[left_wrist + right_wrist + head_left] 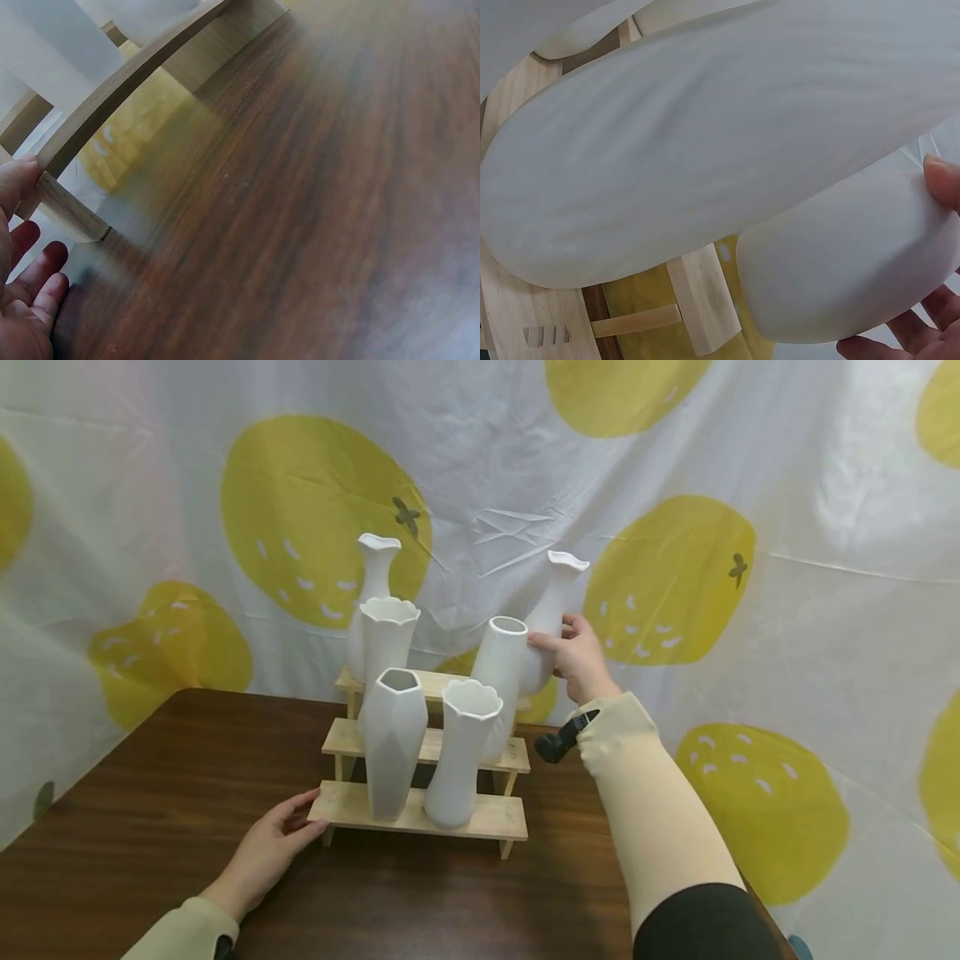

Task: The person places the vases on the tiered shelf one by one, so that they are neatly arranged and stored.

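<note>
Three tiers of pale wood make up the display stand (352, 806), which bears several white vases. My left hand (266, 843) holds the left end of its lowest board, with the thumb (16, 184) on the board's edge. At the upper right, my right hand (577, 656) grips a white vase with a wavy rim (551, 597), thumb on the near side and fingers behind. That vase leans right; in the right wrist view its rounded base (810, 300) shows beside the top board's end (705, 300). Whether it touches the board, I cannot tell.
On the lowest board stand a faceted vase (393, 735) and a scalloped vase (459, 777). A plain round-mouthed vase (498, 677) and another scalloped one (388, 635) are behind, with a slim vase (375, 568) at back left. A lemon-print curtain (480, 460) hangs behind the brown table (187, 760).
</note>
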Demonstrator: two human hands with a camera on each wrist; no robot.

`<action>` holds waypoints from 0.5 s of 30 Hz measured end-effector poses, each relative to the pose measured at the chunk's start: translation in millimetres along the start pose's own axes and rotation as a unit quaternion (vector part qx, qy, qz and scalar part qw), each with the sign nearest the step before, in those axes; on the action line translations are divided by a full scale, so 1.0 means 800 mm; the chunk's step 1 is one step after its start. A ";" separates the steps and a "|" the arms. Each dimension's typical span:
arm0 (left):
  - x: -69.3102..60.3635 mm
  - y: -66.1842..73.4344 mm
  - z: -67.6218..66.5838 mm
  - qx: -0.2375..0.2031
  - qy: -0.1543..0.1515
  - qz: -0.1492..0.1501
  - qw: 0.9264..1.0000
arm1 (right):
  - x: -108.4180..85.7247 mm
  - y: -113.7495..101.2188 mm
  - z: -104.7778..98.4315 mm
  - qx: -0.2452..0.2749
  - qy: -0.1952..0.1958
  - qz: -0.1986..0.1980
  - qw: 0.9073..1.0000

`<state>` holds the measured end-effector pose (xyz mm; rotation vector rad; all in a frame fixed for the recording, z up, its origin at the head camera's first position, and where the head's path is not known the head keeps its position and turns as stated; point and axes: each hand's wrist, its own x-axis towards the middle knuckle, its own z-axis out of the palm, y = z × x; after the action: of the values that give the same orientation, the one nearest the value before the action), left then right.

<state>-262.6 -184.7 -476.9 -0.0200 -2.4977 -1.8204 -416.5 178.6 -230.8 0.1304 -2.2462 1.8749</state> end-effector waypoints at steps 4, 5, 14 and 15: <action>-0.001 0.001 0.000 -0.001 -0.002 -0.001 1.000 | 0.004 0.002 0.005 0.000 -0.009 0.006 1.000; -0.001 0.001 0.000 -0.001 -0.002 -0.001 1.000 | 0.005 0.003 0.006 -0.001 -0.010 0.006 1.000; -0.002 0.003 0.000 -0.003 -0.002 -0.001 1.000 | 0.009 0.010 0.015 -0.012 -0.024 0.008 1.000; -0.002 0.003 0.000 -0.004 -0.001 -0.001 1.000 | 0.009 0.010 0.016 -0.011 -0.027 0.007 1.000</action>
<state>-261.0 -183.8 -475.1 -0.0203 -2.4934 -1.8321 -426.6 168.1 -239.0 0.1637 -2.3081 1.8745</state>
